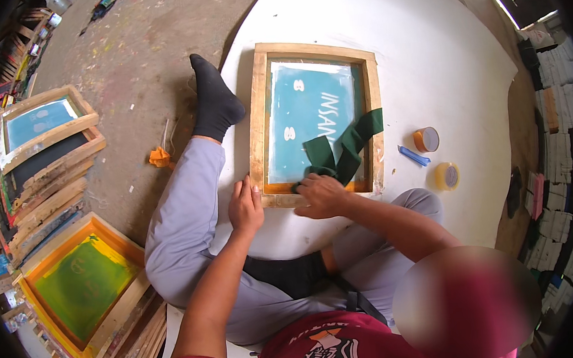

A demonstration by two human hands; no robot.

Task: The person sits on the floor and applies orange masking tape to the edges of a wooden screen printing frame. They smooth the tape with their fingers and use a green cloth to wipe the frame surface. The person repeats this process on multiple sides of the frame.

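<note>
Hands met at the bottom of the wooden frame (313, 46), which lay at the centre of the picture on a white sheet (452, 65). At its lower left corner the left hand (245, 208) rested with bent fingers against the rail; whether they pinched it I could not tell. Close by, the right hand (320, 195) had its fingers drawn together on the bunched end of a green cloth (348, 154), tips partly hidden. That cloth climbed over the blue panel (302, 120) and crossed the right rail.

Toward the upper right the sheet ran wide past the frame, its far edge curving well away. On the left its edge passed near the frame's upper left corner, and a foot in a black sock (215, 97) lay along that side, limiting room there. Just below the frame, the bent legs (185, 217) closed in both lower corners.

Right of the frame sat a brown tape roll (426, 140), a blue cutter (413, 155) and a yellowish tape roll (446, 176), the last near the right knee. Beyond the left leg, an orange scrap (159, 157) lay on the floor (127, 84). Stacked frames (51, 143) filled the left margin, with a green-and-yellow screen (86, 282) at lower left; folded piles (556, 137) lined the right margin.
</note>
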